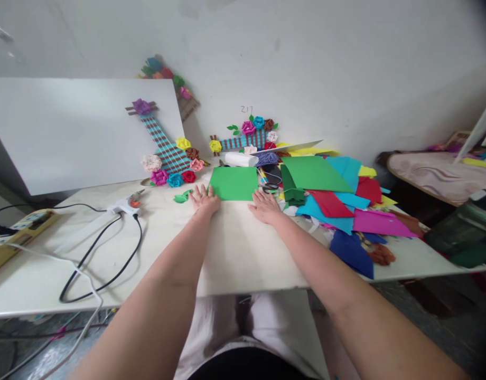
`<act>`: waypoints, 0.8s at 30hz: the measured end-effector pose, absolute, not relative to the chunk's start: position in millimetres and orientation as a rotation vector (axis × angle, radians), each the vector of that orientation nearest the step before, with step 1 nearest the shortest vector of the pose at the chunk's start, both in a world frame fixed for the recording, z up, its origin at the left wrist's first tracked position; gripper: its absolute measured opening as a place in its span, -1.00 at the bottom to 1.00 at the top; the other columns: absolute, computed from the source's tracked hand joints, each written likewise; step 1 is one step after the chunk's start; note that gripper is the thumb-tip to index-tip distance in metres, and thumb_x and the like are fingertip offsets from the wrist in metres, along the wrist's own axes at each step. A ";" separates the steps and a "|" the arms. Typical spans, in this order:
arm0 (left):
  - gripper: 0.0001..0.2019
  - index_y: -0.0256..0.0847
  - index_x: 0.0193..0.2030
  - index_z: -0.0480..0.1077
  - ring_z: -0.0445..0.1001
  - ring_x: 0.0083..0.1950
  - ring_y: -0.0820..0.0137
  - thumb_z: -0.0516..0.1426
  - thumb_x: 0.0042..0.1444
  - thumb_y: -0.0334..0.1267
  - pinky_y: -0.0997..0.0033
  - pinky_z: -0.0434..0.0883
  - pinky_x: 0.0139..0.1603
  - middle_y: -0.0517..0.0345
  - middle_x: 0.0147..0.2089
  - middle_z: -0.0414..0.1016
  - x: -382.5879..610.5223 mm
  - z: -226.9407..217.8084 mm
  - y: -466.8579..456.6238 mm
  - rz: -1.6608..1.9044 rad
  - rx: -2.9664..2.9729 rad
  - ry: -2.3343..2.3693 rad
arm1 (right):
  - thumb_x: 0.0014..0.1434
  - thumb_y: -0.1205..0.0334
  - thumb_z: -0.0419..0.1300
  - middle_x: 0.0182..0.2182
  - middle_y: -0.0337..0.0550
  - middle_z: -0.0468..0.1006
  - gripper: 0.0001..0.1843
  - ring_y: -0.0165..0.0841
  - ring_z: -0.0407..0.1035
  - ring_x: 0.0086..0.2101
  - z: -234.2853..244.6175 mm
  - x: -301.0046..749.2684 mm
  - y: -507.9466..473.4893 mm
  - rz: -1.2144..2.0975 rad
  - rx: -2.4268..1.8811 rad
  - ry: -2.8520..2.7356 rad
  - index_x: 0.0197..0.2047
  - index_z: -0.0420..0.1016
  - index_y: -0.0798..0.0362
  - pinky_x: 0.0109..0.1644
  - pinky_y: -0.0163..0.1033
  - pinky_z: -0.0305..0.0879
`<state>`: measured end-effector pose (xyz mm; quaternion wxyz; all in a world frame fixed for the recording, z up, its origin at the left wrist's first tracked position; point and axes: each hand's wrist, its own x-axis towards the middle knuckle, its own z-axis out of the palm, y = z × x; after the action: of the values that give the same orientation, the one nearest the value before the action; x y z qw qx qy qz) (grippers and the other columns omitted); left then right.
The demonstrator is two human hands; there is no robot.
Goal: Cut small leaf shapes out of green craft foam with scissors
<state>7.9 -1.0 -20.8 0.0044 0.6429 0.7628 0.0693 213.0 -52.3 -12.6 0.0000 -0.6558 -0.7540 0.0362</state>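
Observation:
A bright green sheet (234,183) lies flat on the white table, straight in front of me. My left hand (204,200) rests at its lower left corner, palm down with the fingers spread. At the lower right corner lies my right hand (265,206), also flat with its fingers apart. Neither hand grips anything. Cut green leaves (182,197) sit just left of my left hand. Beyond my right hand are scissors (270,187), partly covered by other items.
Coloured sheets and scraps (332,203) are heaped on the right. A glue gun (125,206) with a looping black cord lies left, near a power strip (23,232). Flower-covered guitar shapes (164,142) lean at the back against a white board (80,132). A dark green container (465,229) stands far right.

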 end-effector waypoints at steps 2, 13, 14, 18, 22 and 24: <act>-0.39 -0.13 0.40 -0.12 -0.50 0.43 0.15 -0.25 0.20 -0.11 -0.10 -0.45 0.33 0.16 0.46 -0.36 -1.0 -21.3 -0.6 0.234 1.988 2.411 | 0.30 -0.03 -0.32 0.38 -0.12 -0.29 -0.28 -0.30 -0.39 0.34 -11.6 212.6 -52.9 0.121 -2.066 -2.365 0.40 -0.18 0.20 0.34 0.00 -0.48; -0.41 -0.13 0.39 -0.08 -0.56 0.42 0.05 -0.23 0.21 -0.14 -0.28 -0.39 0.28 0.08 0.45 -0.31 -24.2 -19.7 4.5 0.256 1.838 2.516 | 0.31 -0.02 -0.30 0.38 -0.09 -0.31 -0.30 -0.26 -0.38 0.34 -12.1 211.7 -54.2 0.079 -2.053 -2.366 0.41 -0.19 0.16 0.33 0.05 -0.49; -0.41 -0.13 0.39 -0.08 -0.56 0.42 0.05 -0.22 0.21 -0.14 -0.27 -0.38 0.28 0.08 0.45 -0.30 -24.1 -20.0 3.9 0.260 1.841 2.514 | 0.31 -0.02 -0.30 0.38 -0.12 -0.31 -0.31 -0.25 -0.38 0.34 -13.5 212.0 -53.1 0.054 -2.017 -2.384 0.41 -0.19 0.11 0.33 0.06 -0.50; -0.42 -0.14 0.38 -0.03 -0.54 0.43 0.06 -0.20 0.20 -0.16 -0.23 -0.36 0.31 0.10 0.45 -0.24 -21.5 -19.5 0.0 0.345 1.856 2.521 | 0.32 -0.03 -0.31 0.38 -0.29 -0.25 -0.37 -0.24 -0.42 0.34 -17.6 212.9 -49.5 0.001 -1.855 -2.485 0.40 -0.11 -0.05 0.33 0.09 -0.55; -0.42 -0.25 0.36 0.04 -0.42 0.44 0.07 -0.22 0.22 -0.13 -0.13 -0.24 0.35 0.05 0.44 -0.15 -9.5 -8.7 -5.4 0.604 1.834 2.471 | 0.32 -0.03 -0.30 0.38 -0.29 -0.20 -0.37 -0.22 -0.44 0.34 -17.2 213.1 -49.1 0.032 -1.871 -2.478 0.39 -0.06 -0.02 0.33 0.09 -0.56; -0.42 -0.28 0.35 0.03 -0.25 0.44 0.16 -0.21 0.21 -0.14 0.07 -0.10 0.38 0.06 0.43 -0.12 -0.2 -1.1 -6.3 0.823 1.785 2.409 | 0.32 -0.02 -0.30 0.38 -0.27 -0.21 -0.37 -0.23 -0.41 0.34 -16.4 212.7 -49.2 0.067 -1.878 -2.473 0.39 -0.07 -0.02 0.33 0.09 -0.54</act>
<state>-0.2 -6.3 -1.1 0.0164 0.5741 0.7747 0.2646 212.7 -49.2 -16.4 0.0178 -0.6045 -0.7961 0.0217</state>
